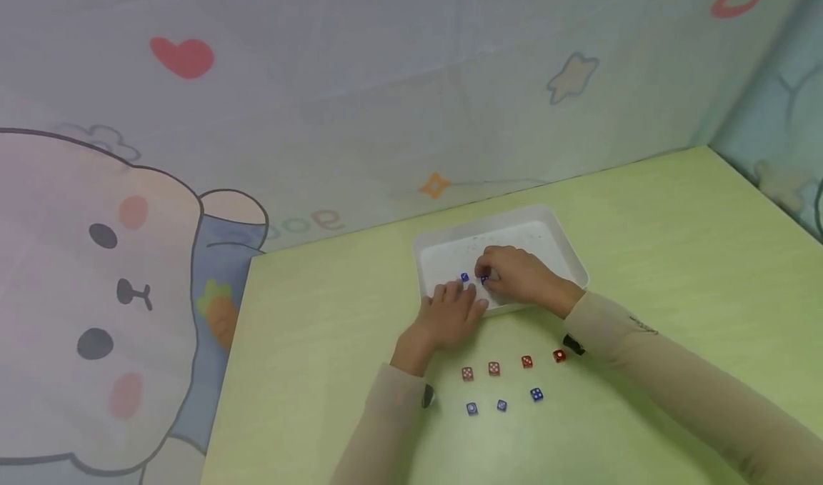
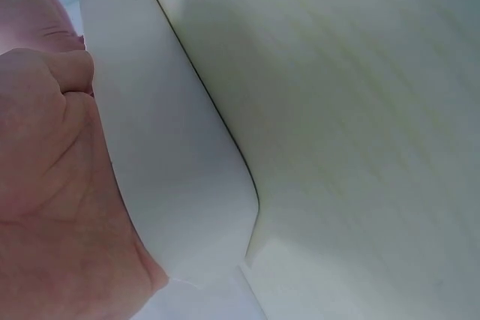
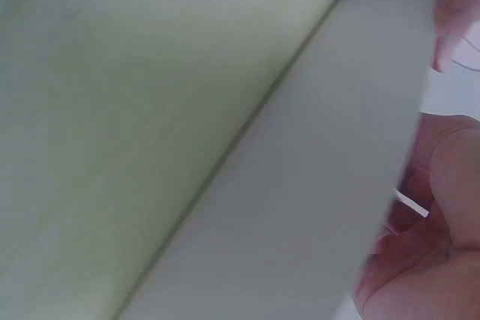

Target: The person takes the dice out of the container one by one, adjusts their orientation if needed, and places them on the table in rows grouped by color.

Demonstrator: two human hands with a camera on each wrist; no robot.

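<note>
Seven dice (four red [image 1: 494, 368], three blue [image 1: 501, 405]) are lined up on the worktop [image 1: 643, 256]. A blue die [image 1: 484, 278] is pinched by the right hand [image 1: 517, 274] inside the white tray [image 1: 566, 246]; another [image 1: 464, 277] is left there. The tray's rim is steadied by the left hand [image 1: 450, 317], fingers flat.

Head cam high; wrist cams tray-close [image 2: 172, 185].

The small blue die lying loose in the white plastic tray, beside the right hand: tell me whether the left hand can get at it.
Probably yes. The left hand rests on the near rim of the white plastic tray, fingers just short of the small blue die, with nothing between them. The right hand pinches another blue die alongside, not over it.
</note>
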